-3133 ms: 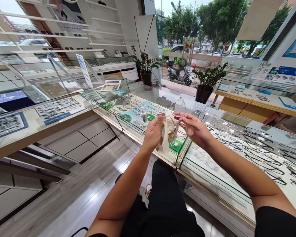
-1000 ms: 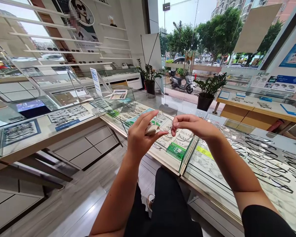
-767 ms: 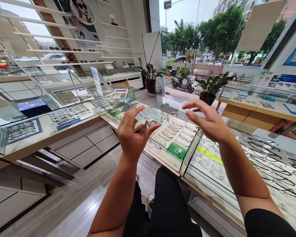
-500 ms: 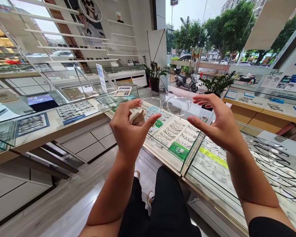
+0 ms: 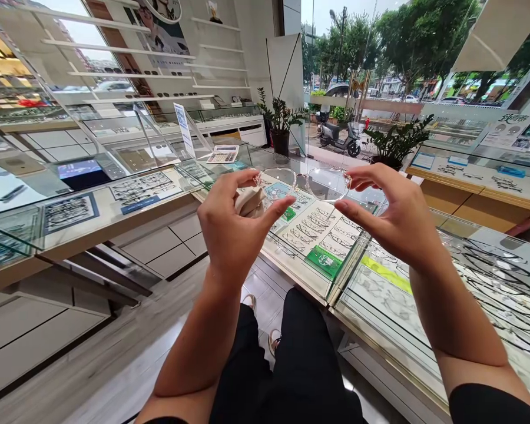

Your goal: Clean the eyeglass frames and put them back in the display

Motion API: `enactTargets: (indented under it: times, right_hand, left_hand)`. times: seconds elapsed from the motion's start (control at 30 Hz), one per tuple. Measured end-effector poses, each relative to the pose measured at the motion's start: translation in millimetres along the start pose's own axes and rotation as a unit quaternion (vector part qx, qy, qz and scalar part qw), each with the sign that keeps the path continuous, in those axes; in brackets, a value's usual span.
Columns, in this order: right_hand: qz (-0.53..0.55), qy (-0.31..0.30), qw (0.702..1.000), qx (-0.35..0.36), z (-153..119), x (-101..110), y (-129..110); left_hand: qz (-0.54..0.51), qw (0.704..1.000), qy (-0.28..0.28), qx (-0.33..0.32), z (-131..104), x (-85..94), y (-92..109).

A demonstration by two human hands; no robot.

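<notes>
A pair of clear-framed eyeglasses (image 5: 327, 184) is held up above the glass counter, lenses side by side. My left hand (image 5: 236, 229) grips its left end between curled fingers and thumb. A crumpled beige cloth (image 5: 249, 202) is tucked inside that same hand. At the other end, the fingertips of my right hand (image 5: 393, 212) meet the right corner of the frame, with the thumb just below the rim. The temples are hard to make out behind the hands.
Below the eyeglasses stands a glass display counter (image 5: 291, 268) with rows of frames and a green card (image 5: 324, 261). A calculator (image 5: 223, 154) lies on the glass farther back. More cases flank both sides. Potted plants (image 5: 281, 141) stand by the window.
My right hand has closed in from the right and now touches the eyeglasses' right corner. Before, a gap lay between them. My left hand keeps its hold; the view has shifted slightly.
</notes>
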State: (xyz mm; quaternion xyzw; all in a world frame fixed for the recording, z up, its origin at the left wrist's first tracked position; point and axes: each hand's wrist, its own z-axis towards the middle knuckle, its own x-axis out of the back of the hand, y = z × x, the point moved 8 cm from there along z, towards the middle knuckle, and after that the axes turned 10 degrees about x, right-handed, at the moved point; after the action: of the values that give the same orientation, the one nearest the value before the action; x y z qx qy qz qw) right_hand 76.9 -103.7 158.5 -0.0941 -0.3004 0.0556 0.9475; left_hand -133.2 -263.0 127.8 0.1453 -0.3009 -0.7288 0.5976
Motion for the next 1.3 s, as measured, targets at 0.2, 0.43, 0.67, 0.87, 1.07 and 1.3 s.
enactTargets:
  times: [0.2,0.43,0.67,0.87,1.07,1.3]
  right_hand:
    - [-0.001,-0.004,1.0,-0.008,-0.4,-1.0,1.0]
    - [-0.007,-0.015,1.0,-0.013,-1.2,1.1,4.1]
    - [-0.024,-0.032,0.999,-0.015,-1.4,2.3,6.4]
    - [-0.025,-0.039,0.999,-0.014,-1.2,1.9,7.2]
    - [-0.023,-0.038,0.999,-0.013,-1.9,1.4,7.8]
    - [-0.008,-0.003,1.0,0.001,-1.3,4.1,5.2]
  left_hand:
    - [-0.015,1.0,-0.019,0.018,-0.5,-0.3,-2.1]
    - [-0.008,1.0,-0.029,-0.007,1.4,1.1,2.1]
    - [-0.019,0.999,-0.016,-0.027,2.4,2.5,4.1]
    - [-0.031,0.999,-0.014,-0.037,2.1,4.4,5.7]
    - [-0.072,0.997,-0.029,-0.002,2.7,3.6,0.7]
    - [-0.111,0.993,-0.033,0.022,3.6,0.3,-6.2]
